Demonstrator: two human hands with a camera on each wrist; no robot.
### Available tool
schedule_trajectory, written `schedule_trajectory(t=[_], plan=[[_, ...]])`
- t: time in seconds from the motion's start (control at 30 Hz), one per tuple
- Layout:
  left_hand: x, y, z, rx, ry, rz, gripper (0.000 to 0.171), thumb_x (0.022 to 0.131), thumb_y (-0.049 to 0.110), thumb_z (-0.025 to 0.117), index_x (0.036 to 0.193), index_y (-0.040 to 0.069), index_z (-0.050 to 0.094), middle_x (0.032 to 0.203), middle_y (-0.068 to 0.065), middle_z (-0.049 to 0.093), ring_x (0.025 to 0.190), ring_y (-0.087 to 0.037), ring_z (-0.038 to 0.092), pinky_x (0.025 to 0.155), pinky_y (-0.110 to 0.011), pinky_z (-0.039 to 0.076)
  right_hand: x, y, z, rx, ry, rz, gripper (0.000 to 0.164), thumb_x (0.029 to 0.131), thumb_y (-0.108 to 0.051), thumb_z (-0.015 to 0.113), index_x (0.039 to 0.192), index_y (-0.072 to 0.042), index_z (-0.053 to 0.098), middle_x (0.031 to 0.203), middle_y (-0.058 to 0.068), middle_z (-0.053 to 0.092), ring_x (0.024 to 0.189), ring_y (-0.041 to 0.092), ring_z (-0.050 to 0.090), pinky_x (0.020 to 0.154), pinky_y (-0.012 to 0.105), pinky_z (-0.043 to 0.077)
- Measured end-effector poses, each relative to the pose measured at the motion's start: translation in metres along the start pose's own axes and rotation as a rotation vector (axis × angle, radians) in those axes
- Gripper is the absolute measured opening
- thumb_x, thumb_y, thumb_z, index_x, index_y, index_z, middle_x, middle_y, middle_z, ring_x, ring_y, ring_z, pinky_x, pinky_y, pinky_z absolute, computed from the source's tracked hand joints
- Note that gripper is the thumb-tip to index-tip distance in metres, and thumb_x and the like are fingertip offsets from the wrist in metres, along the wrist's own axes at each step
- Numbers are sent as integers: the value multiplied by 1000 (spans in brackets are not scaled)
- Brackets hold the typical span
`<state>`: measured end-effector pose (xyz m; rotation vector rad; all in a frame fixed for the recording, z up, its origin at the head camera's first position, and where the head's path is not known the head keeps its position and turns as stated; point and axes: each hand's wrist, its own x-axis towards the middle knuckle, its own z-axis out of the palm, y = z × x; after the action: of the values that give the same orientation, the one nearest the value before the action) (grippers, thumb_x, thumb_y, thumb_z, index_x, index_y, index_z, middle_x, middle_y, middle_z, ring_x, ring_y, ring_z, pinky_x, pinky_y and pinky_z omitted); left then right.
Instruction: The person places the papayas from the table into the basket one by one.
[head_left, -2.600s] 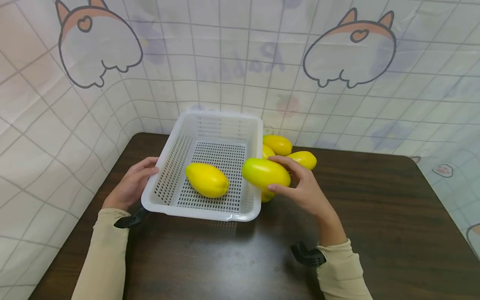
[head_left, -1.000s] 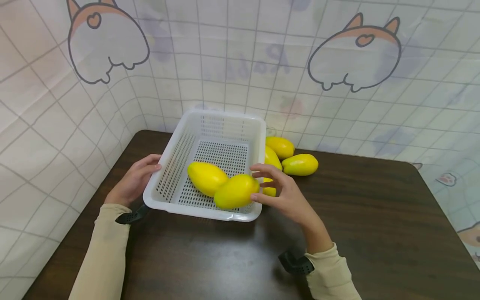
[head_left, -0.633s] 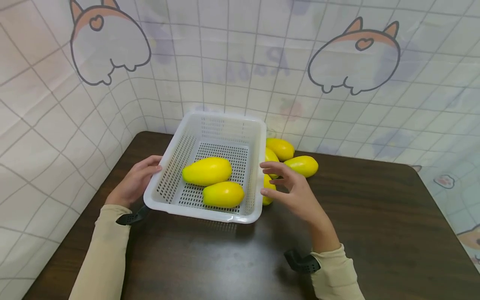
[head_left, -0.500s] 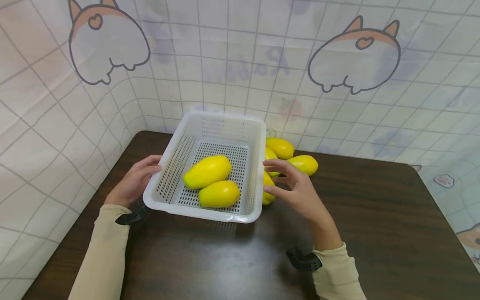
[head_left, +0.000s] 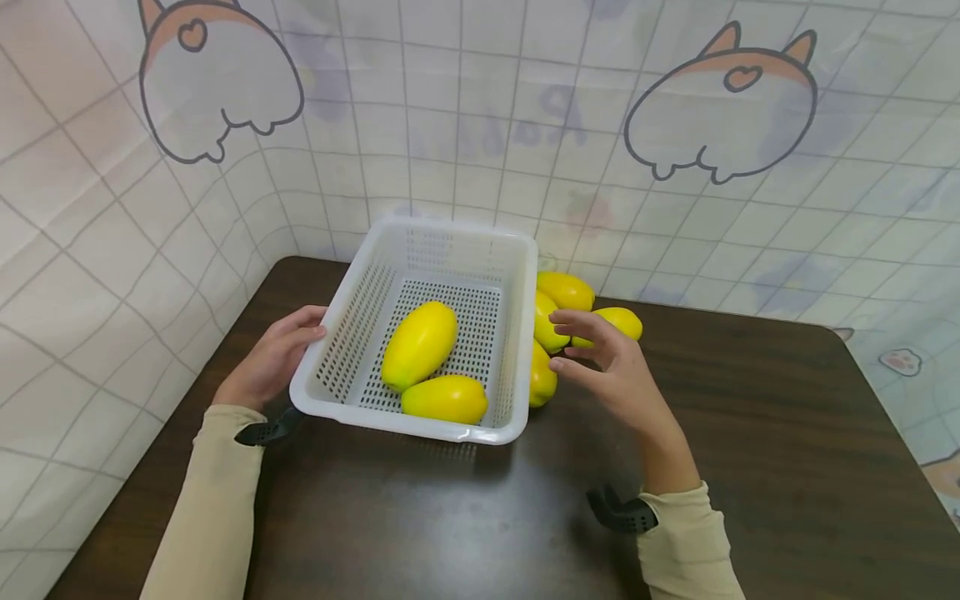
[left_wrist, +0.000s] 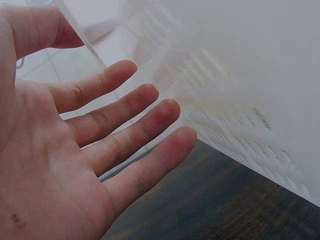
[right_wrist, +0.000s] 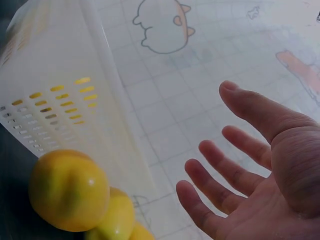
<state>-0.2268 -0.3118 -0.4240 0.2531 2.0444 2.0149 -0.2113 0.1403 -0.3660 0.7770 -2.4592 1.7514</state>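
Note:
A white perforated plastic basket (head_left: pixel 517 333) stands on the table in the head view. Inside lie two yellow papaya-like fruits: one slanting (head_left: pixel 420 344), the other lying nearer the front wall (head_left: pixel 446 399). My left hand (head_left: pixel 270 358) holds the basket's left rim, its thumb hooked over the edge. In the left wrist view its other fingers (left_wrist: pixel 165 150) extend along the outer wall. My right hand (head_left: pixel 626 383) hovers right of the basket with loosely bent fingers and nothing in them. Beyond it, more yellow fruits (head_left: pixel 566 291) lie against the basket's right side, some partly hidden.
The dark wooden table (head_left: pixel 765 433) extends to the right and in front of the basket. A patterned curtain (head_left: pixel 465 108) hangs close behind the table and along its left side.
My right hand has carried a papaya-like fruit into the basket, let it go and drawn back right. The fruits inside have turned. My left hand has stayed at the rim.

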Motion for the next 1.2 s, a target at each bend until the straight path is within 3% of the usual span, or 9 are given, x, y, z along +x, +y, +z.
schedule_trajectory(t=[0.33,0.87,1.2], plan=[[2,3,1,13,5,-3,35,102,27,45,136,17,44,124,0,52,105,-15,64,86,-36,56,-1,8,-6,-15,-19,97,49,88,-12,70,133,-11,53,135,7,54,123,29,51,101,51,46],[-1,-3,-2,-14,-8,3,33,103,23,43,135,15,45,122,2,55,102,-13,65,85,-34,56,1,28,3,-91,-70,209,57,86,-20,73,136,-5,49,140,15,51,129,38,47,103,55,43],[1,0,0,-6,0,-5,34,103,25,43,136,15,44,124,2,53,104,-13,64,86,-34,55,3,34,8,-106,-82,249,58,86,-24,74,136,-7,49,142,15,50,129,38,47,105,56,41]])
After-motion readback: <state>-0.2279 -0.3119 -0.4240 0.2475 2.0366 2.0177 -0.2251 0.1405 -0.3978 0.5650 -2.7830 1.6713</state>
